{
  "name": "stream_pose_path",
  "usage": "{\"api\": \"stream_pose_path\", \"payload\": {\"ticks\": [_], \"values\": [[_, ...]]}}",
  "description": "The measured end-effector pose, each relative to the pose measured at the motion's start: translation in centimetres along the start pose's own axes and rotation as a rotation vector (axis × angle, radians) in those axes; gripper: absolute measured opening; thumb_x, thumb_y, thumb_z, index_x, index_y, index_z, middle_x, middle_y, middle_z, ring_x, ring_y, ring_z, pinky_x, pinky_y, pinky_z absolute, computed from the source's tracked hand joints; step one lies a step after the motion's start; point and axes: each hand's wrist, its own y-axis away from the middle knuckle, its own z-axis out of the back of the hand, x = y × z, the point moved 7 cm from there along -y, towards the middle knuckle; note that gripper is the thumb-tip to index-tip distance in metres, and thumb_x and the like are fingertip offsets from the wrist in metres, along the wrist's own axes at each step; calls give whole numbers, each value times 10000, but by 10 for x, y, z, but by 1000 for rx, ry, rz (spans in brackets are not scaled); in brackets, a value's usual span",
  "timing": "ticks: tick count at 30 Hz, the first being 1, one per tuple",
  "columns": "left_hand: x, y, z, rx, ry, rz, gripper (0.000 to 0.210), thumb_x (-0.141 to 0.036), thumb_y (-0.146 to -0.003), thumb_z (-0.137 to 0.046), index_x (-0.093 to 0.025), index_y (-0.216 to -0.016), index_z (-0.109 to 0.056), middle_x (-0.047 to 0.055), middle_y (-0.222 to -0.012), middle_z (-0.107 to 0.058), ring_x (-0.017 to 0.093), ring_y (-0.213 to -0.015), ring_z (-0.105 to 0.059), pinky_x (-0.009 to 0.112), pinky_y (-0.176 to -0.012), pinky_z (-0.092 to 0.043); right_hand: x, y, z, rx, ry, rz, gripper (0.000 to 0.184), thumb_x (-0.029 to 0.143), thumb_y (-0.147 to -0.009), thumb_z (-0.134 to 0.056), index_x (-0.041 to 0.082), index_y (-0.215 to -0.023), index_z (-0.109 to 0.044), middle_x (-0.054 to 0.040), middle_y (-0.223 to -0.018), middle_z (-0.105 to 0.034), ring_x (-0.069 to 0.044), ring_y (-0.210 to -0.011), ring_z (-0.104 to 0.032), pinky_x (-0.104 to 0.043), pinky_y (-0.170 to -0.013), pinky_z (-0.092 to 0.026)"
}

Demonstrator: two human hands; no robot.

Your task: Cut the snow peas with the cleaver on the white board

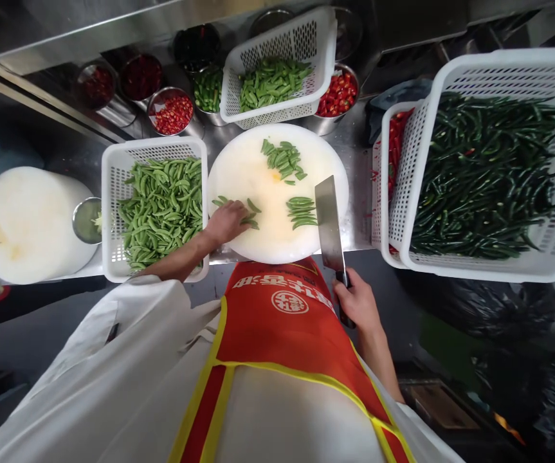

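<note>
My right hand (358, 299) grips the dark handle of a cleaver (329, 222), its broad blade lying over the right edge of the round white cutting board (253, 154). On the board's left side my left hand (229, 222) is closed, fingers curled down onto a few sugar snap peas (254, 206); its fingertips are partly hidden. A neat row of whole pods (301, 212) lies just left of the blade. Farther back on the board is a small heap of cut pod pieces (283, 159).
A white basket of pods (161, 206) stands left of the board, and a basket of cut pods (277, 80) behind it. Metal tins of chopped red chillies (173, 114) line the back. At right stands a large basket of dark green chillies (487, 180). Another round board (31, 222) sits far left.
</note>
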Motion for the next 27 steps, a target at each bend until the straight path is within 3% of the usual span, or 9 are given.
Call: {"api": "stream_pose_path", "payload": {"ticks": [2, 5, 11, 17, 21, 27], "values": [[8, 10, -5, 9, 28, -13, 153, -264, -907, -675, -175, -1028, -704, 113, -1107, -649, 286, -1069, -602, 432, -963, -499, 1, -1, 0, -4, 8, 5, 314, 482, -841, -541, 206, -956, -639, 33, -614, -563, -161, -559, -489, -281, -579, -398], [2, 15, -17, -21, 65, -37, 139, -228, -938, -613, -185, -1037, -700, 114, -1128, -649, 272, -1074, -595, 427, -971, -502, 2, -1, 0, 6, 16, -1, 301, 486, -844, -533, 212, -934, -617, 34, -595, -559, -166, -551, -499, -286, -578, -395], [-32, 4, -33, -77, 88, -89, 149, -245, -968, -573, -177, -1022, -695, 111, -1113, -658, 256, -1069, -588, 404, -1000, -484, 3, 0, 0, -1, 15, 15, 293, 462, -849, -530, 214, -973, -625, 37, -606, -556, -167, -565, -502, -283, -590, -400], [-69, -9, -43, -22, 158, -211, 156, -237, -969, -553, -177, -999, -694, 96, -1060, -673, 242, -1048, -585, 387, -1005, -480, 4, 1, -4, -1, 2, -16, 310, 459, -845, -540, 207, -990, -646, 38, -601, -555, -162, -554, -500, -278, -581, -400], [-69, -15, -37, -2, 273, -149, 105, -166, -917, -575, -185, -917, -679, 75, -998, -677, 226, -1007, -605, 376, -959, -504, 7, 2, -3, -20, -6, -15, 348, 444, -845, -538, 191, -1038, -678, 28, -628, -581, -156, -543, -484, -278, -573, -397], [-75, -47, -8, -83, 545, -100, 26, -200, -906, -647, -203, -881, -642, 33, -974, -678, 187, -953, -625, 342, -893, -518, 6, 4, -5, -27, -56, -30, 329, 428, -840, -537, 188, -1017, -675, 31, -624, -566, -151, -526, -455, -272, -535, -371]]}}
